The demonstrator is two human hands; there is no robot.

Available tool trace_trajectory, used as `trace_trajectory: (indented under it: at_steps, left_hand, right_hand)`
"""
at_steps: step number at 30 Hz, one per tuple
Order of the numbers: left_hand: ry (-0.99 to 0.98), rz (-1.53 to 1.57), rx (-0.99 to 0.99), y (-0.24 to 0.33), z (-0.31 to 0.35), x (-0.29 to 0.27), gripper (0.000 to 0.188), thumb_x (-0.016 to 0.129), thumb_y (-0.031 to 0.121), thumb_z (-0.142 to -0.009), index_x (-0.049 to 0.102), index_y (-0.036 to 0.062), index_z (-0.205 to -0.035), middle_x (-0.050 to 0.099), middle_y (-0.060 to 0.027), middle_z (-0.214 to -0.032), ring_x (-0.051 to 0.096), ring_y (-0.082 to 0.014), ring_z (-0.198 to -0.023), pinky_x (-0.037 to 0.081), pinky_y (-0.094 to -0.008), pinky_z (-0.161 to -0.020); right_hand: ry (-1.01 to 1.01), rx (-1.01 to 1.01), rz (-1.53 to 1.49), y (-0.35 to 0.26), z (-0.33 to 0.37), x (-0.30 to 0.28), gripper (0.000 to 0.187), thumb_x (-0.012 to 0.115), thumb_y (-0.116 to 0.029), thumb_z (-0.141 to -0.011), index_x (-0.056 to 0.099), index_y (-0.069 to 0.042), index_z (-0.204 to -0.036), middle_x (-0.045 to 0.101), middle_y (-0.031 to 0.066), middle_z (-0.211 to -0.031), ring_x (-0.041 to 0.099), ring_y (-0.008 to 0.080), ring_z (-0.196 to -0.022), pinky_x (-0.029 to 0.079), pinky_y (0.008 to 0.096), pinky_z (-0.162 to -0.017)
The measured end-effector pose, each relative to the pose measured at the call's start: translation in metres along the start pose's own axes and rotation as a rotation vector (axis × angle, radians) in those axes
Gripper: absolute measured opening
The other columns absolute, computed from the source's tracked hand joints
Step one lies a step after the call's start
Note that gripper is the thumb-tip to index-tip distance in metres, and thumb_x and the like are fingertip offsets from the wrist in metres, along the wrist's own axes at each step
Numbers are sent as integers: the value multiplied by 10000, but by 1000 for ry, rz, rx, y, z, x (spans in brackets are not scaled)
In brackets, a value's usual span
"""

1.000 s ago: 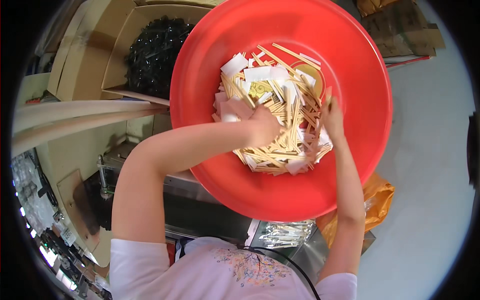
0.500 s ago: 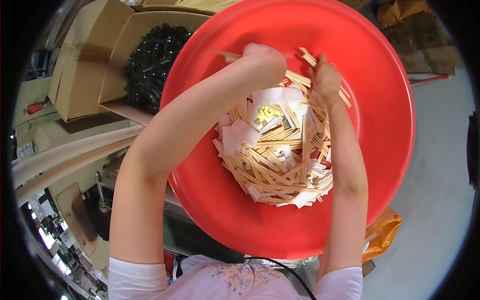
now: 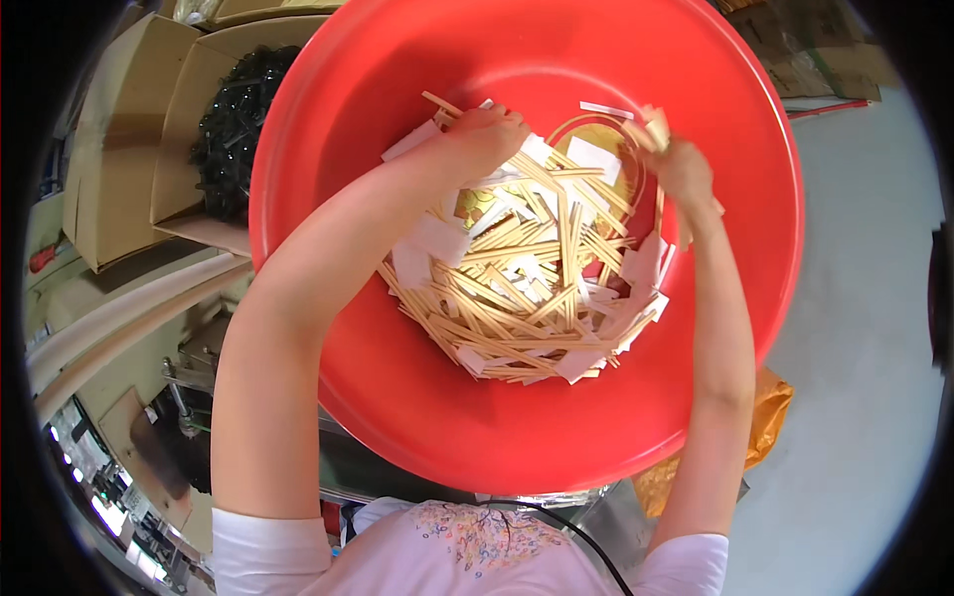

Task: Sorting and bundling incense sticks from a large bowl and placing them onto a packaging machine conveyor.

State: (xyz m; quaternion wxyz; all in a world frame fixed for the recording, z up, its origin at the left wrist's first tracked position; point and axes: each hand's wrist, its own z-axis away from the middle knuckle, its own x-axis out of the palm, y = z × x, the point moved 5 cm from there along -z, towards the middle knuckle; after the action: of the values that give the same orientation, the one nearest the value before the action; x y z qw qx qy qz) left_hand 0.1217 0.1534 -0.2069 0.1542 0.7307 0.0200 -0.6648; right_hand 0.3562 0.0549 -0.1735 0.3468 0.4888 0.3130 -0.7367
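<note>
A large red basin (image 3: pixel 725 298) holds a heap of pale wooden chopsticks (image 3: pixel 517 343) mixed with white paper pieces (image 3: pixel 437 238). At the heap's far left, my left hand (image 3: pixel 485 141) is closed around some chopsticks, whose ends stick out past its far side. My right hand (image 3: pixel 686 177), a little smeared by motion, is closed on a small bunch of chopsticks at the far right of the heap. Between the hands, a round yellow patterned patch (image 3: pixel 621 164) shows on the basin's bottom. The fingertips of my right hand are partly hidden.
Left of the basin stands an open cardboard box (image 3: pixel 179 129) full of dark, shiny pieces (image 3: pixel 237 129). Two pale poles (image 3: pixel 139 308) run toward the basin's left side. An orange bag (image 3: pixel 765 417) lies at the lower right, beside grey floor (image 3: pixel 855 298). More cardboard (image 3: pixel 815 50) is at the far right.
The basin and box appear shifted left and slightly up in view. My left hand has come down onto the heap's edge. My right hand has moved right, uncovering the round yellow patch.
</note>
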Motion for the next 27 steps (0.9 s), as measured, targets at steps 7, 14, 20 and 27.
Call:
trace_trajectory:
  at_steps: [7,14,20,27]
  left_hand:
    - [-436,-200,-146,-12,-7,-28,119,623,76,-678,641,41,-791,618,-100,-859,597,-269,-863,501,-348,-691]
    - [-586,-307,-312,-16,12,-155,146,569,46,-707,675,42,-808,659,-101,-819,637,-217,-828,512,-325,-663]
    - [-266,40,-534,-34,11,-174,212,529,119,-794,625,-26,-915,633,-196,-814,642,-276,-709,508,-396,-588]
    - [-208,273,-838,-38,-13,-41,296,572,301,-819,619,24,-912,629,-167,-883,620,-329,-825,490,-431,-710]
  right_hand:
    - [99,-33,-92,-25,41,49,460,630,-359,-770,557,-47,-1100,641,140,-693,623,339,-669,490,417,-636]
    - [143,-350,-26,-72,28,64,366,643,-267,-743,566,-69,-1041,600,145,-970,591,311,-876,478,414,-748]
    - [248,21,-214,-19,30,21,360,601,-380,-775,521,-76,-951,624,163,-761,604,357,-720,463,467,-625]
    - [159,273,137,96,14,53,360,604,-361,-767,544,-87,-992,642,162,-824,616,347,-822,489,455,-683]
